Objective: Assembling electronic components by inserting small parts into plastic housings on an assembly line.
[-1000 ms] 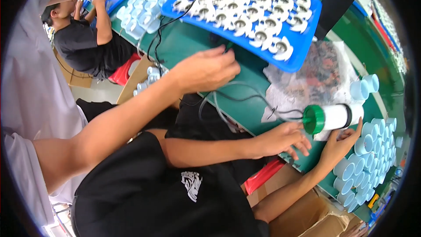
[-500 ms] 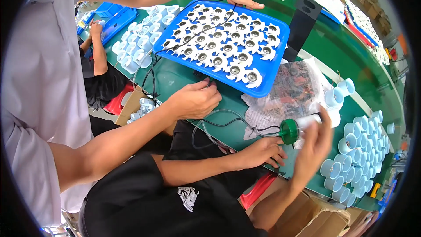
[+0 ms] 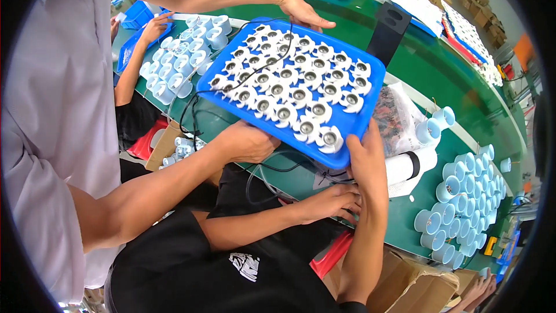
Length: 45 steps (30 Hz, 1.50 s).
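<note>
Right hand (image 3: pixel 366 159) grasps the blue tray (image 3: pixel 359 120) of white sockets at its 5 o'clock corner. Left hand (image 3: pixel 331 202) lies curled at the tray's 6 o'clock; whether it grips anything cannot be told. A co-worker's hand (image 3: pixel 248 142) holds the 7 o'clock edge.

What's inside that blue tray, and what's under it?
The blue plastic tray holds rows of white round sockets with metal centres, with a thin black cable draped across. Below its near edge, green table and looped black wires show; everything else underneath is covered.
</note>
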Each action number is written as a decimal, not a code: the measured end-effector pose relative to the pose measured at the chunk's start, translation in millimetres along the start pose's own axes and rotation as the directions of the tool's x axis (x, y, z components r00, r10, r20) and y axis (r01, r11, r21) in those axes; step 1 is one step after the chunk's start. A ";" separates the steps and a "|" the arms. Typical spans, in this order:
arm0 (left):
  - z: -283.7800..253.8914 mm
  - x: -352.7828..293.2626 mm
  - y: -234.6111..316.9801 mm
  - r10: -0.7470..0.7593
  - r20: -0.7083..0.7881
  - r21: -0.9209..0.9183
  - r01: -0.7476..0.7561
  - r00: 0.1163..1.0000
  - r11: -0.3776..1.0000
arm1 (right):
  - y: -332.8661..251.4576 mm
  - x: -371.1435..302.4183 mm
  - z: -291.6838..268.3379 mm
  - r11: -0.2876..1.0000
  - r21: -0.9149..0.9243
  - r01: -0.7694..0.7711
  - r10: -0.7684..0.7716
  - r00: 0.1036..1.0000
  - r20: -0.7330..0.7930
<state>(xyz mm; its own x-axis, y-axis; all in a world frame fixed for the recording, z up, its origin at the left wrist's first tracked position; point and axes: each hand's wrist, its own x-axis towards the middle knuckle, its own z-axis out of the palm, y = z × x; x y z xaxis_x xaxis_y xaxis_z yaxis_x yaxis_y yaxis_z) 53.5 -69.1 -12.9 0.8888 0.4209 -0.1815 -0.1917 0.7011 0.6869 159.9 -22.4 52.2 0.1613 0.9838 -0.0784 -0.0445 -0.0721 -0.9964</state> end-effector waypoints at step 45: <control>-14.1 -8.3 15.6 0.011 0.127 -0.174 0.011 0.992 0.985 | -26.1 -52.4 -74.8 0.983 0.121 -0.136 0.160 0.963 -0.217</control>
<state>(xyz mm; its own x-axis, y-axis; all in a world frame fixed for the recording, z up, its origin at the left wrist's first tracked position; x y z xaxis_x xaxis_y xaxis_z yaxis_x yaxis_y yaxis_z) 37.3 -53.6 -10.6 0.9323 0.3520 -0.0828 -0.2513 0.7954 0.5515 226.3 -84.3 79.9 0.3626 0.9001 -0.2417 -0.1845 -0.1849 -0.9653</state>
